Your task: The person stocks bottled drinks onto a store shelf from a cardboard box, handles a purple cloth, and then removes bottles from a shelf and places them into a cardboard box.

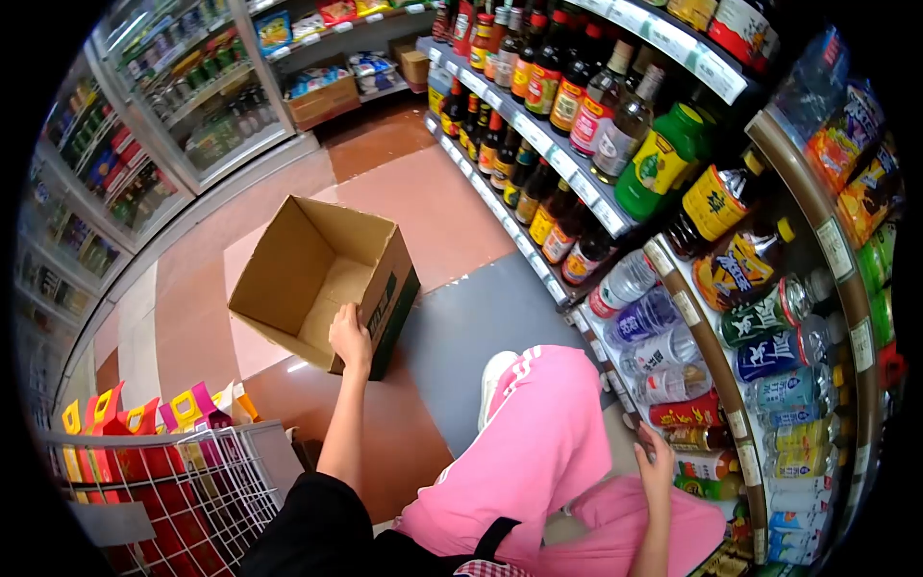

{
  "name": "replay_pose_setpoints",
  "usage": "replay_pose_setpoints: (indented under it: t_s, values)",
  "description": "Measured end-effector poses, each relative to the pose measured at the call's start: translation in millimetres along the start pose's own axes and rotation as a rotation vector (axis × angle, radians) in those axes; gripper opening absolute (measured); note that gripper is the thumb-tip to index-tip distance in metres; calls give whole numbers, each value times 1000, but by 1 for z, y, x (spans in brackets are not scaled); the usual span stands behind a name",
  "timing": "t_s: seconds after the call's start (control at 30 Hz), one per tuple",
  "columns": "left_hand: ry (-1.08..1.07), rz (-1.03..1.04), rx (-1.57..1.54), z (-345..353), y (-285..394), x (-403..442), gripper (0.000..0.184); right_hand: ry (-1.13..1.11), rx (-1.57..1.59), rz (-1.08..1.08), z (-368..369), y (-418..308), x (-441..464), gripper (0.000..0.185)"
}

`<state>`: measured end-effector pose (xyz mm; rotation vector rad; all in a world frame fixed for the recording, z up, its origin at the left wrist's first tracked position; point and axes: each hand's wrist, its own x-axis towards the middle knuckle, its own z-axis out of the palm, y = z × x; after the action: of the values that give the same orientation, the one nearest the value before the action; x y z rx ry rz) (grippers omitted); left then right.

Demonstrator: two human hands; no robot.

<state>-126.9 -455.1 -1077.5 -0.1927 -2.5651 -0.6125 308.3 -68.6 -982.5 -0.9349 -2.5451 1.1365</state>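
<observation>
My left hand [351, 338] is closed over the near rim of an open cardboard box [322, 264]. The box stands tilted towards me on the tiled floor, and its inside is bare brown card. On the other side, my right hand [656, 460] hangs beside the edge of the lower drinks shelf, close to a red-labelled bottle [687, 412]. Its fingers are loosely bent and apart, with nothing visible between them. Clear water bottles [663, 351] lie or lean in rows just above that hand. My knee in pink trousers [538, 423] is bent between the two hands.
Sauce bottles [548, 82] fill the shelves ahead on the right. A large green-capped jug [663, 159] stands at the shelf's near end. Glass-doored coolers [197, 82] line the left. A wire rack [226, 481] with red gift boxes [144, 452] is at lower left.
</observation>
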Motion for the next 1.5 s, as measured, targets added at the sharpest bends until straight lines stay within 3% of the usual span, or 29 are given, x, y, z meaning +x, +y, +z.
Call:
replay_pose_setpoints:
  t_s: [0.37, 0.83, 1.0, 1.13, 1.17, 1.27, 1.33, 1.37, 1.4, 1.43, 1.47, 1.5]
  values:
    - [-292, 92, -166, -17, 127, -93, 12, 220, 5, -64, -18, -27, 13, 40]
    - [-399, 318, -296, -33, 157, -134, 16, 277, 298, -36, -38, -28, -9, 46]
    - [-455, 332, -338, -47, 155, -134, 12, 317, 314, -52, -38, -21, -13, 45]
    - [-515, 276, -349, -66, 170, -126, 26, 377, 142, -88, -47, -39, -7, 42]
    - [-521, 325, -328, -67, 172, -120, 34, 388, 167, -99, -51, -53, -3, 40]
    - [-425, 412, -426, -83, 209, -96, 36, 181, 329, -133, -92, -150, 1, 39]
    - [-430, 421, -546, -102, 243, -78, 40, 25, 346, -282, -124, -232, -5, 38]
    - [-409, 420, -606, -110, 261, -72, 40, -8, 410, -525, -126, -254, -2, 39]
    - [-389, 419, -665, -118, 280, -67, 41, -201, 410, -588, -141, -290, -5, 41]
    - [-358, 461, -629, -129, 303, -65, 40, -300, 384, -505, -142, -326, -15, 39]
    - [-326, 503, -596, -137, 321, -61, 40, -326, 399, -554, -143, -352, -26, 37]
    - [-320, 576, -807, -134, 330, -55, 40, -318, 269, -745, -127, -365, -27, 34]
